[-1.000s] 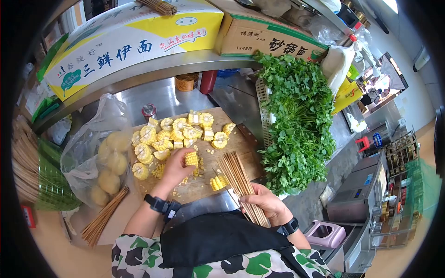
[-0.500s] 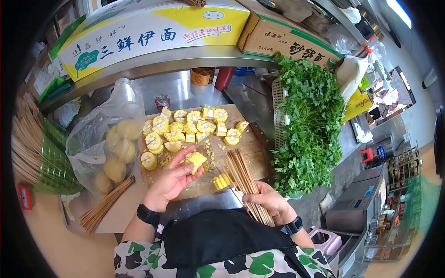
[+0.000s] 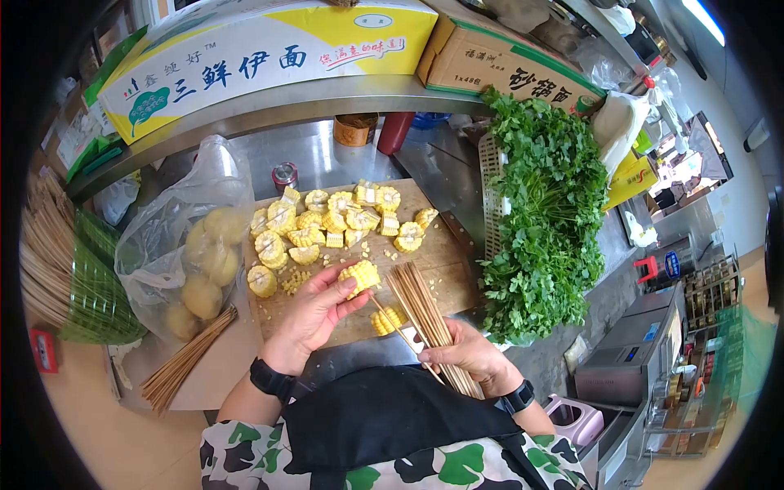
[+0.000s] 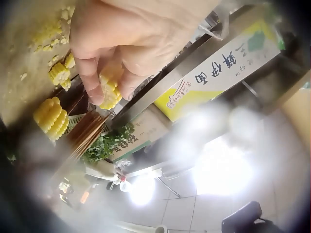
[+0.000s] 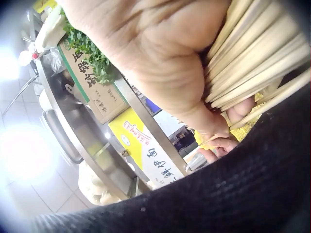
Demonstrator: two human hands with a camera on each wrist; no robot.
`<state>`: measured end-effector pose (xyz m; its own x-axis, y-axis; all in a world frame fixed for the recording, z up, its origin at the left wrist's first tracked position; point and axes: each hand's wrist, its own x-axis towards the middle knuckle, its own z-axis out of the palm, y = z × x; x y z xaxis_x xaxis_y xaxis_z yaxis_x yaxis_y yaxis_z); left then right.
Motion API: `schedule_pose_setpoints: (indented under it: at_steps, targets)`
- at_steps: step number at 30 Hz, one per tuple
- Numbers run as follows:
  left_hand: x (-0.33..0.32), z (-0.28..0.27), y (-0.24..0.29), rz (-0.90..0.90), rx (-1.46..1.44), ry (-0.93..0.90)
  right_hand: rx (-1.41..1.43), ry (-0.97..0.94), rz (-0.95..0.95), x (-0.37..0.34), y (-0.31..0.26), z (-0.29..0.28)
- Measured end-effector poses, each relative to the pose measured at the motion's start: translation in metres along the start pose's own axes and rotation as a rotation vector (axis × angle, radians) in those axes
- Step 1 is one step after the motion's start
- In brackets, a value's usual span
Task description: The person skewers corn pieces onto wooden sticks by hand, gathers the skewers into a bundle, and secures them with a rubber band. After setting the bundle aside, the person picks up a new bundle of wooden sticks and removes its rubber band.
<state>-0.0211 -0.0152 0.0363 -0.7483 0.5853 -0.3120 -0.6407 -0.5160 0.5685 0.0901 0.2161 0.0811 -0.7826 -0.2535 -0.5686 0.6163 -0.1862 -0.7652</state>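
Observation:
My left hand (image 3: 313, 310) pinches a chunk of corn (image 3: 360, 278) between thumb and fingers, above the front of the cutting board. In my right hand (image 3: 472, 357) is a bundle of wooden skewers (image 3: 423, 306), gripped near its lower end. One skewer (image 3: 414, 347) is apart from the bundle, angled up left, its upper end right at the underside of the held corn. Another corn chunk (image 3: 388, 321) shows beside the bundle, just behind that skewer. In the right wrist view, the thumb presses along a single skewer (image 5: 277, 103); the palm hides part of the bundle.
Several corn chunks (image 3: 304, 237) and loose kernels lie on the wooden cutting board (image 3: 441, 278). A knife (image 3: 457, 231) lies at its right edge, beside a basket of leafy greens (image 3: 543, 220). At left are a bag of round yellowish produce (image 3: 204, 261) and more skewers (image 3: 189, 355).
The left hand has lifted the corn chunk from over the board and brought it right, toward the skewers. One skewer now slants out from the right hand's bundle to the corn.

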Motion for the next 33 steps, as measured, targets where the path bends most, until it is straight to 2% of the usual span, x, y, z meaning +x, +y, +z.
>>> schedule_pose_setpoints:
  at_steps: [12,18,21,30,33]
  targets:
    - [-0.001,0.007,-0.001,0.007,-0.022,0.015,0.010,0.032,0.025,-0.004,-0.005,0.006]
    - [-0.006,0.018,-0.001,0.118,0.135,0.017,0.002,0.041,0.003,-0.004,-0.003,0.005]
    - [-0.009,0.020,-0.006,0.119,0.299,0.025,-0.014,0.047,-0.018,-0.004,-0.003,0.007]
    - [-0.014,0.028,-0.020,0.030,0.269,0.021,-0.081,0.010,-0.043,-0.002,0.002,0.003]
    - [-0.016,0.033,-0.043,-0.150,0.264,-0.094,-0.058,0.045,-0.069,0.000,0.002,0.005]
